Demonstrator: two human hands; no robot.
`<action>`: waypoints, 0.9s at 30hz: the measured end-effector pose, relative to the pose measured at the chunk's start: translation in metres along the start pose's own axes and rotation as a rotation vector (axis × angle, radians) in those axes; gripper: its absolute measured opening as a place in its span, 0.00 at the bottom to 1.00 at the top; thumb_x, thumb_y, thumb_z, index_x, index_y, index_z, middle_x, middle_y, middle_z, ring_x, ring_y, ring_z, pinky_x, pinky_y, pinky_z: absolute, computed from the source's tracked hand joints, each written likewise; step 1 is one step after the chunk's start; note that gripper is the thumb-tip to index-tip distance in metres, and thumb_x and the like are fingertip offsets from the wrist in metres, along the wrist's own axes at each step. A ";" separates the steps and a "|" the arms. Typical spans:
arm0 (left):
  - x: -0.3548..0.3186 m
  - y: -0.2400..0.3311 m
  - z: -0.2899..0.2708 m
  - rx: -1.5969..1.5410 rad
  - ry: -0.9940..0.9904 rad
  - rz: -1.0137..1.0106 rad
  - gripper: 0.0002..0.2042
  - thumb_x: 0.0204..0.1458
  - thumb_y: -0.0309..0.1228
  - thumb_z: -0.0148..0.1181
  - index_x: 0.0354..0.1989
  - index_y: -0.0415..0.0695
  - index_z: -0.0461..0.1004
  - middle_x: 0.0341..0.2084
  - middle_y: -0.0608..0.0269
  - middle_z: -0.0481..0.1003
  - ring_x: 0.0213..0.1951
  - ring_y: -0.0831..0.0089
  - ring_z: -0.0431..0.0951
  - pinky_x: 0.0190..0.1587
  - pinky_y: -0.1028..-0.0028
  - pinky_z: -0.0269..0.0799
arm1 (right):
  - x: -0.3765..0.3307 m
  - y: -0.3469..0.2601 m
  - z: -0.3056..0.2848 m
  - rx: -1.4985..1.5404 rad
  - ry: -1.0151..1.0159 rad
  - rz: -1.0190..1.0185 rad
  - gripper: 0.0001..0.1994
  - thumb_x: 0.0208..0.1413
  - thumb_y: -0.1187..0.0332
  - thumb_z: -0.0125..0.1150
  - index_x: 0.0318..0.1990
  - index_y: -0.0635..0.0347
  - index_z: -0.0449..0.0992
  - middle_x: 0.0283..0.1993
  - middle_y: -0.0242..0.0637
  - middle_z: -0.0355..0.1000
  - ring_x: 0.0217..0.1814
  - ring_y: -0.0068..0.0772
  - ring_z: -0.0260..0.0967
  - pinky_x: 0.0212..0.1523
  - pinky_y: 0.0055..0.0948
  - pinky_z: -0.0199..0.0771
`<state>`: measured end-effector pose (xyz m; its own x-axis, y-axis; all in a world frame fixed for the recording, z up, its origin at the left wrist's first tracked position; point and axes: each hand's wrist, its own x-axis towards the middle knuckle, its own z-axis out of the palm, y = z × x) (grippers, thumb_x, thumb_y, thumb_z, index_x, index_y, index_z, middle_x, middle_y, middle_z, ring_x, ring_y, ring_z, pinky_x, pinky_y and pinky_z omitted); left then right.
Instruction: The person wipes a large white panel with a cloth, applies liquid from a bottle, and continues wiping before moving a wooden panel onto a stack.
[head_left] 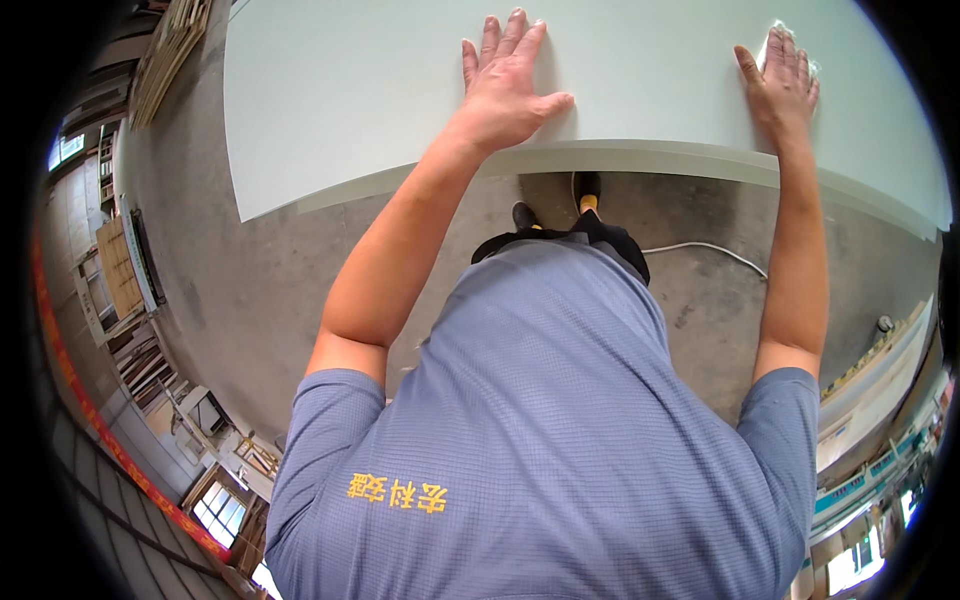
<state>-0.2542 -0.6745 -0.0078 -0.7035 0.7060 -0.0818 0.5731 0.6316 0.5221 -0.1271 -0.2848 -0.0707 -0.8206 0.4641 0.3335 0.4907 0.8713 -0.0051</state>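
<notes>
A large pale grey-green board is seen lying flat, filling the view from 10 o'clock to 2 o'clock. Its surface is smooth, matte and plain. Its near edge, a lighter band, is curved by the lens and runs from 9 o'clock towards 3 o'clock. A small piece of clear crinkled film is seen on the board at 1 o'clock, largely covered.
</notes>
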 end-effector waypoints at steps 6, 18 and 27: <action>0.000 -0.006 -0.002 0.034 -0.017 0.031 0.50 0.48 0.46 0.69 0.79 0.45 0.50 0.80 0.49 0.42 0.81 0.51 0.32 0.78 0.49 0.22 | 0.000 -0.002 0.001 0.021 -0.004 0.005 0.52 0.59 0.20 0.32 0.80 0.47 0.49 0.84 0.33 0.45 0.86 0.49 0.39 0.81 0.56 0.31; -0.002 -0.010 -0.006 0.186 -0.105 0.055 0.61 0.39 0.54 0.71 0.81 0.45 0.43 0.81 0.50 0.38 0.81 0.50 0.27 0.78 0.49 0.20 | 0.001 -0.003 0.000 0.030 -0.021 0.004 0.52 0.59 0.20 0.32 0.80 0.48 0.49 0.84 0.33 0.44 0.86 0.49 0.37 0.81 0.58 0.30; -0.003 -0.005 -0.002 0.188 -0.093 0.034 0.61 0.39 0.55 0.70 0.80 0.45 0.44 0.81 0.49 0.38 0.80 0.49 0.28 0.78 0.48 0.20 | 0.000 -0.003 -0.001 0.003 -0.006 0.001 0.52 0.59 0.20 0.32 0.80 0.48 0.49 0.84 0.33 0.45 0.86 0.49 0.37 0.81 0.59 0.30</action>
<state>-0.2561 -0.6803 -0.0080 -0.6455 0.7491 -0.1489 0.6706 0.6492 0.3590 -0.1288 -0.2878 -0.0695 -0.8218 0.4660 0.3280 0.4908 0.8712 -0.0081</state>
